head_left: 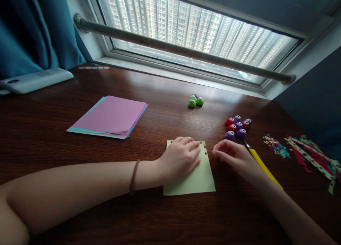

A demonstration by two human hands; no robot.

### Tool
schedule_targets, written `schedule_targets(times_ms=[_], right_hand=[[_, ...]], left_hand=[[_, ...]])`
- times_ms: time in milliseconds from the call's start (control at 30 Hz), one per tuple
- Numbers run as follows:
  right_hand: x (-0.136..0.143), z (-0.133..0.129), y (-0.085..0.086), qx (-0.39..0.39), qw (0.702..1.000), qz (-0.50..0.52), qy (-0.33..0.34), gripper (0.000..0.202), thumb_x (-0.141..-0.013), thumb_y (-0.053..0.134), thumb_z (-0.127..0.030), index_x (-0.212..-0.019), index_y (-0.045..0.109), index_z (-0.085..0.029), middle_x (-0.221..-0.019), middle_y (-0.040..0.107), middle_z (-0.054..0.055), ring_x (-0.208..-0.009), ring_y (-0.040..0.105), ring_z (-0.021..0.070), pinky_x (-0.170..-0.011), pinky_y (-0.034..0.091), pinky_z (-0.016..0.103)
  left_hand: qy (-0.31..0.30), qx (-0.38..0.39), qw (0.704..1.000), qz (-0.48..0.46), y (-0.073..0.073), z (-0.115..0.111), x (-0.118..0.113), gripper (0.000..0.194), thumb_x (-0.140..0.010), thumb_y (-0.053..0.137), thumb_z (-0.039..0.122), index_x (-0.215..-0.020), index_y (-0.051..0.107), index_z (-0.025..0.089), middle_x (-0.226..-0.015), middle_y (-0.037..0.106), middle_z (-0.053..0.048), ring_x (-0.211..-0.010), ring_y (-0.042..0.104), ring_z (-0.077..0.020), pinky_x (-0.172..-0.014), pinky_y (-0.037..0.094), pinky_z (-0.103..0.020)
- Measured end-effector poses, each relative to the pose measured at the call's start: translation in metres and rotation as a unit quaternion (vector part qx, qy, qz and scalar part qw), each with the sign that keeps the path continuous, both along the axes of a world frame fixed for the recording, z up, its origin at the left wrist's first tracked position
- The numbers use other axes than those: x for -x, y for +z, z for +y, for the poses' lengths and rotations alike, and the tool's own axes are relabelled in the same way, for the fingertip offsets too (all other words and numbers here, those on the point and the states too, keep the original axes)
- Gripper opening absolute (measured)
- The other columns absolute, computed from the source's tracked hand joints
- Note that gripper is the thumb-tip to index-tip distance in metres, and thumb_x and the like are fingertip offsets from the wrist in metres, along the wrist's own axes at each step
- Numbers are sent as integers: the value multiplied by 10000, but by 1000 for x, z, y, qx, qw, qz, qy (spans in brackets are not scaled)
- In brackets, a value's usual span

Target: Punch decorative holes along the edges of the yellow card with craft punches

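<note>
A pale yellow-green sheet of paper [197, 182] lies on the brown table, with small star-shaped holes along its top edge and upper right corner. Across its upper left part my left hand [179, 161] lies flat, fingers spread a little. Just right of the sheet is my right hand [234, 156], its thumb and index fingertips brought together; whatever is between them, if anything, is too small to make out. Beside that hand a yellow-handled cutter [265, 168] rests partly under the forearm. Red and purple craft punches [238, 125] sit in a group beyond my right hand.
Green and purple punches [195, 100] stand farther back. Coloured paper sheets [109, 115] are stacked at left. Small paper cutouts [277, 146] and punched strips [311, 154] lie at right. A white device [39, 80] is by the curtain, and a metal bar [173, 49] crosses the window.
</note>
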State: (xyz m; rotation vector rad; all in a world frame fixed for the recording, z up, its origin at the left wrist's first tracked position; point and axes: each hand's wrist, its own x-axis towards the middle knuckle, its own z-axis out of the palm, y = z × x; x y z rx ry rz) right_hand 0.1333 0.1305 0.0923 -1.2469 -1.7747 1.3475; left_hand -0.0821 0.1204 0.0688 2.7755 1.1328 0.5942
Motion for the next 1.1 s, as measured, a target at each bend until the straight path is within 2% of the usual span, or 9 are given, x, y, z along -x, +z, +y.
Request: schedule_targets(times_ms=[67, 133, 267, 433, 633, 1100], right_hand=[[5, -8, 6, 92, 989, 111, -34, 180, -749, 693, -297, -764, 584, -154, -773, 591, 38, -643, 520, 131, -577, 426, 228], [10, -17, 12, 153, 967, 194, -62, 209, -701, 753, -255, -777, 585, -156, -737, 609, 33, -633, 552, 126, -557, 437, 202], [15, -30, 23, 211, 940, 259, -63, 217, -702, 761, -184, -848, 601, -166, -730, 647, 48, -636, 613, 139, -547, 466, 177], [14, -38, 33, 221, 923, 314, 7, 88, -855, 601, -168, -943, 609, -174, -873, 662, 92, -769, 643, 181, -643, 511, 211], [12, -41, 39, 230, 904, 347, 97, 220, -948, 402, -157, -1127, 517, -212, -1053, 614, 119, -980, 584, 235, -814, 478, 336], [14, -44, 46, 238, 899, 349, 113, 196, -940, 422, -170, -1119, 491, -217, -1050, 618, 107, -978, 585, 233, -829, 467, 346]], left_hand=[[-7, -7, 1000, 1, -1, 0, 0, 230, -910, 470, 287, -1046, 573, 132, -1137, 554, -78, -1066, 450, -263, -903, 365, -410], [-13, -9, 1000, 4, -1, 0, 0, 229, -909, 474, 281, -1050, 570, 127, -1133, 553, -83, -1062, 447, -265, -895, 369, -408], [-16, -9, 1000, 9, -3, 1, -2, 252, -918, 462, 283, -1083, 557, 118, -1138, 545, -85, -1052, 439, -269, -887, 370, -413], [-15, 3, 1000, 10, -4, 2, -2, 269, -916, 463, 281, -1108, 546, 112, -1179, 521, -85, -1075, 419, -276, -912, 361, -427], [-12, 13, 1000, 14, -7, 4, -3, 285, -929, 430, 279, -1151, 525, 128, -1214, 500, -79, -1111, 403, -276, -939, 349, -438], [-14, 8, 1000, 11, -6, 2, -2, 284, -933, 412, 277, -1141, 530, 123, -1171, 518, -85, -1100, 405, -278, -932, 355, -440]])
